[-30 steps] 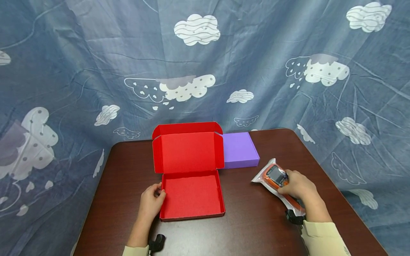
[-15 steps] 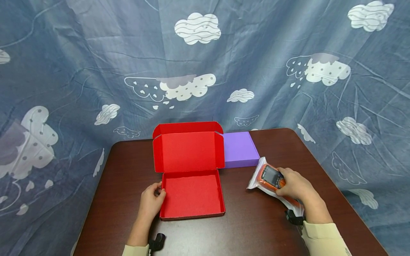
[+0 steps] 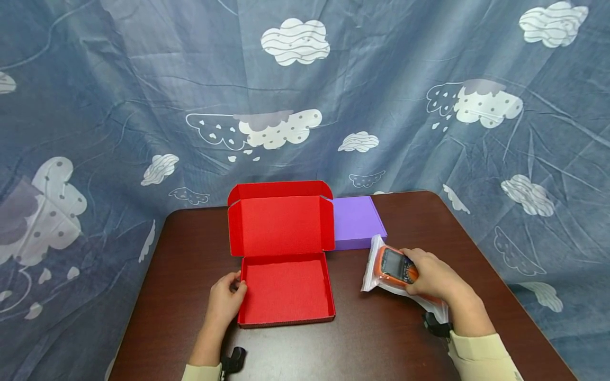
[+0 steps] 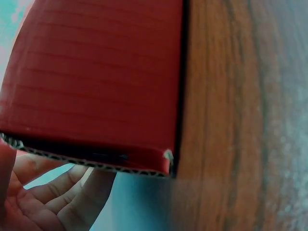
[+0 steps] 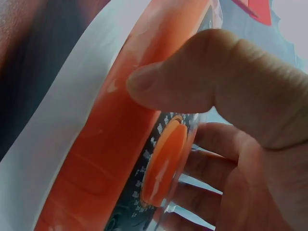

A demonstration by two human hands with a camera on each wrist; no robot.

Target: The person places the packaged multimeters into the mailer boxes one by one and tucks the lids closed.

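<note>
An orange multimeter (image 3: 395, 267) with a grey screen and a round dial lies in a clear and white plastic bag (image 3: 370, 267). My right hand (image 3: 436, 278) grips it across its width; the right wrist view shows the thumb on its orange side beside the dial (image 5: 166, 163) and the other fingers along the far side. A red cardboard box (image 3: 286, 288) stands with its lid (image 3: 281, 225) raised. My left hand (image 3: 226, 299) pinches its left wall, thumb at the rim. In the left wrist view the fingers (image 4: 72, 192) show beyond the red cardboard.
Behind the red lid, to its right, lies a closed purple box (image 3: 357, 222). Everything rests on a dark brown table (image 3: 190, 248). A blue cloud-patterned curtain (image 3: 305, 84) hangs along the back and sides.
My right hand has carried the bagged multimeter a little to the left, closer to the red box, turning it slightly. The left hand and the red box have stayed in place.
</note>
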